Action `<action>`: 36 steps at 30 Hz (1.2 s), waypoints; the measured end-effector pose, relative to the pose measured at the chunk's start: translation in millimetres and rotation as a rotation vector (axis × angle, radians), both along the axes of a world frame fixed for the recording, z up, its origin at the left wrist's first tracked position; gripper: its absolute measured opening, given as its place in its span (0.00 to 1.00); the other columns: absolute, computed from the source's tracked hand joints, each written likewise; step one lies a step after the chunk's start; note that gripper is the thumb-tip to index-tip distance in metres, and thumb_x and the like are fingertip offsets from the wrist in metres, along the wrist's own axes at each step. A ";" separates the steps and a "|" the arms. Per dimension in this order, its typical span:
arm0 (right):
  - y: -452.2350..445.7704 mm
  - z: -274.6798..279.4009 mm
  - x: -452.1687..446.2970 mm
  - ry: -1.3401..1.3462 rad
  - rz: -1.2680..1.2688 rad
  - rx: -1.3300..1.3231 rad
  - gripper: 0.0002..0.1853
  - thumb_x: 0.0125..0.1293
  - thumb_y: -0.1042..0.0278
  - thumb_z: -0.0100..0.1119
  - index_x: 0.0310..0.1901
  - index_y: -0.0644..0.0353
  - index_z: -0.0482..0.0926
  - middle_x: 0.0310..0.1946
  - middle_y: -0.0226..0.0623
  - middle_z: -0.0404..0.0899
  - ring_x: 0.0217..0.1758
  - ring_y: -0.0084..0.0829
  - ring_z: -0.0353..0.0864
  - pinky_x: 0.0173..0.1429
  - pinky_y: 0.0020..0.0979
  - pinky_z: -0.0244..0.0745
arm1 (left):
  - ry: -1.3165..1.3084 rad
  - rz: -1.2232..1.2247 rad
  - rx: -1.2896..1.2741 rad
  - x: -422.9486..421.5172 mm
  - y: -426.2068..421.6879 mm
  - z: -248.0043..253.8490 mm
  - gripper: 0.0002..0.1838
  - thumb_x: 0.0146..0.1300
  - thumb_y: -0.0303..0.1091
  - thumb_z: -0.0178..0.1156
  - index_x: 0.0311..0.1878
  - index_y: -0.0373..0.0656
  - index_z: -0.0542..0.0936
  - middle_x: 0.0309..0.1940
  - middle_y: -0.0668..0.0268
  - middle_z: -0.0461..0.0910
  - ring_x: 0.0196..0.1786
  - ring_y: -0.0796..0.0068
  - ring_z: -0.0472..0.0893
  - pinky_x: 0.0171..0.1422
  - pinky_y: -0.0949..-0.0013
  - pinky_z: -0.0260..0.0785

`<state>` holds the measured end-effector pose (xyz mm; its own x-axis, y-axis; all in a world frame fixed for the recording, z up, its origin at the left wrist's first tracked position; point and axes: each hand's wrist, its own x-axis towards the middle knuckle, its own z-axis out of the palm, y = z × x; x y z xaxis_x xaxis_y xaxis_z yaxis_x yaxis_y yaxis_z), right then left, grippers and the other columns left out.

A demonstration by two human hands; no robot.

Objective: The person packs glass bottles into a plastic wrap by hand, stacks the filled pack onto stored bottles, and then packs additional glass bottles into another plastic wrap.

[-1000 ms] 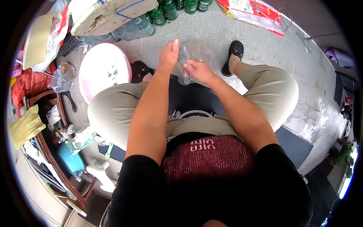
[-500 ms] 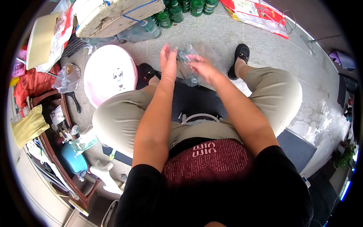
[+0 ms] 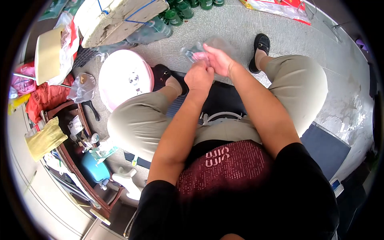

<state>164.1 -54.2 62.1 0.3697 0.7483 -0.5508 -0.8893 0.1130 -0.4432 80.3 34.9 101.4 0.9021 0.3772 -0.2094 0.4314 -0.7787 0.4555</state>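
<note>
Crumpled see-through plastic, which looks like a clear plastic bag [image 3: 219, 43], spreads out beyond my hands above the floor. My right hand [image 3: 218, 62] is closed around part of it, thumb on top and fingers showing through the film. Pressed close against those fingers, my left hand [image 3: 199, 77] is curled into a fist, and what it grips is hidden. A glossy, clear part of the plastic [image 3: 189, 52] sticks out to the left of my right fingers; I cannot tell whether a bottle is inside.
A pale pink basin [image 3: 120, 82] stands left of my shoe. Green bottles [image 3: 174, 17] and a worn whitish foam box [image 3: 116, 22] are at the top. A brown wooden rack [image 3: 68, 154] with a blue container is at left. A red and white bag [image 3: 280, 10] lies at top right.
My left hand has moved right and closed, meeting my right hand. The bottle-like end that hung below the hands no longer shows. The view has shifted slightly.
</note>
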 end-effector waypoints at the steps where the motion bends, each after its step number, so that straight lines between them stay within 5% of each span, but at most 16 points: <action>1: 2.2 0.7 -1.2 0.006 0.020 0.037 0.35 0.68 0.38 0.41 0.59 0.66 0.68 0.60 0.41 0.70 0.63 0.35 0.67 0.69 0.37 0.56 | 0.013 -0.039 -0.013 0.5 1.9 0.1 0.11 0.53 0.41 0.56 0.28 0.43 0.76 0.30 0.56 0.79 0.35 0.53 0.79 0.41 0.55 0.71; 5: 10.0 -1.6 -5.0 -0.009 -0.020 0.049 0.38 0.68 0.37 0.40 0.62 0.68 0.65 0.65 0.43 0.64 0.69 0.36 0.60 0.72 0.38 0.53 | 0.019 -0.176 -0.058 -3.5 11.8 -9.6 0.11 0.52 0.41 0.57 0.29 0.43 0.76 0.34 0.57 0.80 0.37 0.54 0.80 0.41 0.54 0.71; 7: 12.6 -1.7 -3.8 0.024 -0.043 0.112 0.43 0.68 0.36 0.37 0.67 0.74 0.55 0.69 0.48 0.56 0.74 0.36 0.51 0.75 0.37 0.43 | 0.009 -0.200 -0.096 -2.5 15.5 -9.1 0.10 0.52 0.40 0.57 0.29 0.43 0.76 0.33 0.58 0.80 0.36 0.54 0.80 0.41 0.55 0.71; 11: 11.6 -7.5 9.2 0.011 0.022 0.114 0.44 0.67 0.35 0.39 0.67 0.73 0.54 0.70 0.48 0.53 0.74 0.38 0.52 0.74 0.39 0.46 | -0.039 -0.215 -0.168 -4.3 18.9 -10.4 0.10 0.54 0.40 0.58 0.29 0.43 0.76 0.30 0.59 0.79 0.34 0.54 0.79 0.40 0.56 0.70; 14: 7.5 13.8 29.1 -0.064 0.177 -0.255 0.41 0.66 0.35 0.43 0.60 0.73 0.67 0.62 0.54 0.66 0.67 0.39 0.66 0.68 0.37 0.59 | -0.015 -0.086 -0.407 -5.0 12.0 -1.1 0.12 0.60 0.39 0.58 0.28 0.41 0.75 0.24 0.63 0.77 0.27 0.68 0.76 0.35 0.65 0.68; 16: -4.6 45.4 46.3 -0.752 0.636 -0.837 0.35 0.63 0.37 0.47 0.45 0.70 0.79 0.43 0.53 0.80 0.50 0.40 0.80 0.54 0.35 0.71 | -0.230 0.291 -0.656 -4.7 14.2 -18.9 0.14 0.66 0.42 0.55 0.31 0.40 0.75 0.23 0.70 0.75 0.26 0.80 0.71 0.34 0.72 0.65; 17: -10.3 52.3 46.5 -1.036 0.555 -0.937 0.30 0.62 0.40 0.49 0.34 0.67 0.82 0.27 0.45 0.82 0.36 0.40 0.83 0.45 0.35 0.73 | -0.375 0.421 -0.656 -3.0 19.9 -38.7 0.15 0.69 0.41 0.51 0.32 0.39 0.74 0.23 0.73 0.73 0.28 0.84 0.67 0.35 0.74 0.64; 21: -12.9 60.5 60.6 -0.773 0.224 -0.877 0.25 0.62 0.44 0.52 0.35 0.63 0.83 0.30 0.44 0.83 0.38 0.40 0.83 0.48 0.36 0.73 | -0.305 0.816 -0.609 -4.0 39.8 -78.8 0.22 0.69 0.48 0.46 0.42 0.35 0.74 0.33 0.59 0.78 0.36 0.69 0.75 0.46 0.65 0.68; 24: -0.5 56.5 86.5 -0.843 0.124 -1.006 0.21 0.61 0.49 0.55 0.45 0.58 0.81 0.38 0.45 0.83 0.45 0.41 0.82 0.53 0.36 0.72 | -0.139 0.940 -1.030 -3.6 44.6 -98.8 0.30 0.70 0.56 0.39 0.49 0.33 0.72 0.38 0.59 0.78 0.42 0.65 0.76 0.50 0.63 0.68; 28: 57.7 42.0 157.1 -1.391 0.157 -1.380 0.38 0.58 0.47 0.60 0.68 0.47 0.57 0.59 0.47 0.70 0.57 0.40 0.75 0.59 0.38 0.71 | 0.019 0.927 -1.335 -2.4 39.5 -102.8 0.38 0.67 0.64 0.32 0.49 0.36 0.75 0.37 0.62 0.79 0.40 0.67 0.78 0.46 0.65 0.69; 30: 102.4 48.3 207.5 -1.427 0.272 -1.270 0.41 0.58 0.45 0.59 0.69 0.47 0.54 0.63 0.49 0.65 0.60 0.42 0.72 0.59 0.38 0.71 | 0.013 0.947 -1.368 3.6 47.8 -115.5 0.38 0.67 0.66 0.32 0.48 0.37 0.76 0.35 0.64 0.79 0.38 0.70 0.78 0.44 0.67 0.69; 36: 152.0 28.8 234.2 -1.410 0.490 -1.293 0.32 0.58 0.45 0.60 0.60 0.52 0.65 0.51 0.40 0.78 0.55 0.39 0.77 0.56 0.37 0.73 | 0.041 1.066 -1.293 8.6 58.6 -132.3 0.36 0.67 0.65 0.33 0.43 0.41 0.77 0.30 0.67 0.78 0.30 0.76 0.75 0.37 0.71 0.67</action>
<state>398.4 97.8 91.0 0.8783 0.3666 -0.3070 0.2577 -0.9037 -0.3418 88.9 93.5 -31.0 0.3602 0.3478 -0.8656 0.5108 0.7029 0.4950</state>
